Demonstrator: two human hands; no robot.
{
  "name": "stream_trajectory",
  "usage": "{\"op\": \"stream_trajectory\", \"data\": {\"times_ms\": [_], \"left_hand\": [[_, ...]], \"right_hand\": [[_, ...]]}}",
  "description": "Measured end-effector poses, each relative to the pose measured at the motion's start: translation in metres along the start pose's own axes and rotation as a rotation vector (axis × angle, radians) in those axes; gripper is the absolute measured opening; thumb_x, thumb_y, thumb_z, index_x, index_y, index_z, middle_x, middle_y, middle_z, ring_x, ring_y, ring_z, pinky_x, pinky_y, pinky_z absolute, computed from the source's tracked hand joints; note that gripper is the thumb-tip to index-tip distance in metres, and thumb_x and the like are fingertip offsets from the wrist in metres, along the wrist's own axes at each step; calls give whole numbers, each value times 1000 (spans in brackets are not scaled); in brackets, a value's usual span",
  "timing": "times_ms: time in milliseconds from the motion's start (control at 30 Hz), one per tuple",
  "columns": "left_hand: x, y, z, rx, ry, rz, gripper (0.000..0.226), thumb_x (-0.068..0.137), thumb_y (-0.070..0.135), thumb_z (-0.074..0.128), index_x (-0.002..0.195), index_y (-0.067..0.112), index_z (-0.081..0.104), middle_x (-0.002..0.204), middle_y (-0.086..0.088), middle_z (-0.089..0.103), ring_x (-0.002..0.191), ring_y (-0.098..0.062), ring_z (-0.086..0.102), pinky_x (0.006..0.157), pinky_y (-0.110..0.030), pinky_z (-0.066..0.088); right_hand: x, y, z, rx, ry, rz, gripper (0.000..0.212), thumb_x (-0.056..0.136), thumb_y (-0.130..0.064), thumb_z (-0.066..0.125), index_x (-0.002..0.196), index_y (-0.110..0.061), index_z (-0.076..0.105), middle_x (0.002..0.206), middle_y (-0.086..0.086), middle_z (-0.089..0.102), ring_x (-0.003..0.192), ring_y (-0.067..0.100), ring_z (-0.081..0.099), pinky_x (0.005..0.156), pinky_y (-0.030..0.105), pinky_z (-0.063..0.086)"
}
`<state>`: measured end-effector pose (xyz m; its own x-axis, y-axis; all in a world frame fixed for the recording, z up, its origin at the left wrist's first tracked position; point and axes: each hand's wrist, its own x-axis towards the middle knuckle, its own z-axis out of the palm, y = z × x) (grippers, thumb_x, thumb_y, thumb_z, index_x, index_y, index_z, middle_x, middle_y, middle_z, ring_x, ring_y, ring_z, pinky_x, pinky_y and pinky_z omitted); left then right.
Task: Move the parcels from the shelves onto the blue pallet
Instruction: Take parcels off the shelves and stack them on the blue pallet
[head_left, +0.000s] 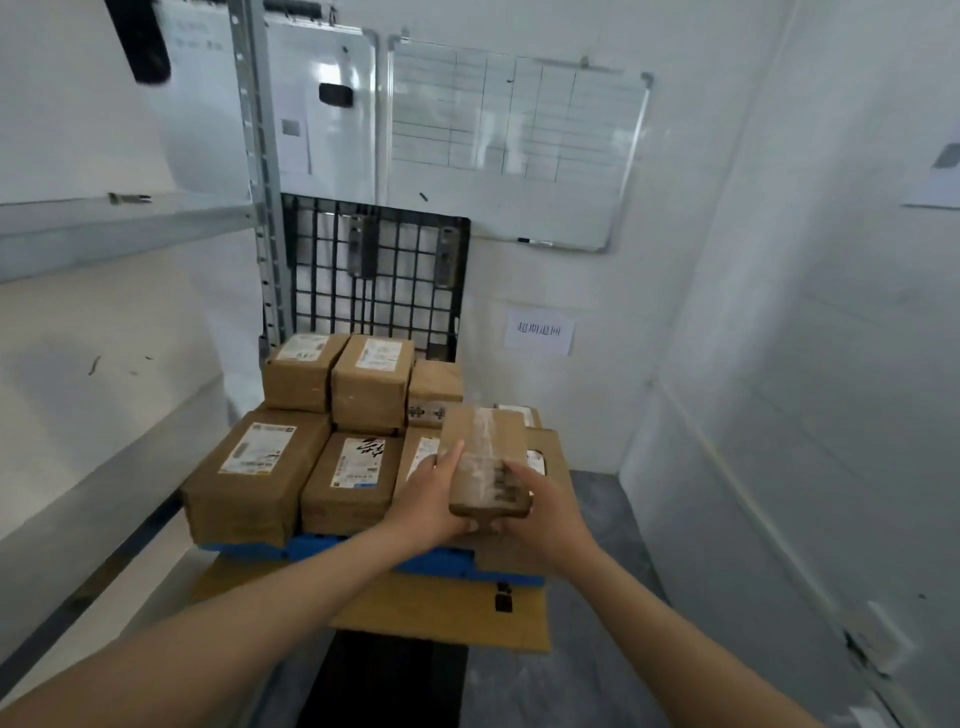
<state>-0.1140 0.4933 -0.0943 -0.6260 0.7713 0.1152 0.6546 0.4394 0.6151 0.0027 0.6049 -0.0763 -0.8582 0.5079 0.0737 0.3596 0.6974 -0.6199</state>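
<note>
Blue pallet bears parcels; left grip, right grip hold taped parcel.

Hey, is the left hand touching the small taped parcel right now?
Touching. The head view shows the left hand holding the taped parcel by its left side, fingers against the cardboard.

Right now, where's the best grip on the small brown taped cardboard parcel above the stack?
Take the small brown taped cardboard parcel by its long side faces, from the near end, left hand and right hand opposite: it is narrow, flat-sided and points away.
</note>
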Motion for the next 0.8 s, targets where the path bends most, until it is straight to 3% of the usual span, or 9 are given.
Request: {"op": "stream_trajectory", "data": {"times_ms": [167, 433, 633, 800], "left_hand": [[104, -1, -29, -31, -50, 53, 106, 72, 32, 78, 149, 19, 7, 147, -10, 29, 134, -27, 32, 109, -38, 31], [224, -2, -31, -78, -136, 71, 101, 76, 29, 75, 150, 17, 7, 148, -11, 33, 133, -27, 36, 107, -35, 34], [289, -18, -8, -80, -144, -15, 100, 78, 27, 74, 150, 17, 4, 149, -9, 32, 133, -25, 36, 104, -32, 35], [332, -35, 15, -65, -155, -92, 100, 81, 24, 70, 149, 19, -2, 149, -9, 29, 132, -24, 37, 105, -34, 36]], "right_hand": [[91, 1, -30, -15, 88, 28, 74, 74, -14, 74, 139, -17, 39, 132, 3, 54, 117, 17, 53, 90, 15, 37], [204, 21, -66, -73, 74, 105, 76, 70, -13, 77, 138, -14, 42, 134, 7, 54, 124, 19, 48, 92, 12, 28], [274, 49, -63, -107, -21, 101, 75, 71, -12, 76, 138, -14, 41, 136, 7, 52, 127, 21, 46, 101, 21, 32], [325, 76, -55, -95, -109, 95, 72, 75, -11, 71, 140, -16, 38, 137, 6, 51, 125, 21, 47, 101, 22, 34]]}}
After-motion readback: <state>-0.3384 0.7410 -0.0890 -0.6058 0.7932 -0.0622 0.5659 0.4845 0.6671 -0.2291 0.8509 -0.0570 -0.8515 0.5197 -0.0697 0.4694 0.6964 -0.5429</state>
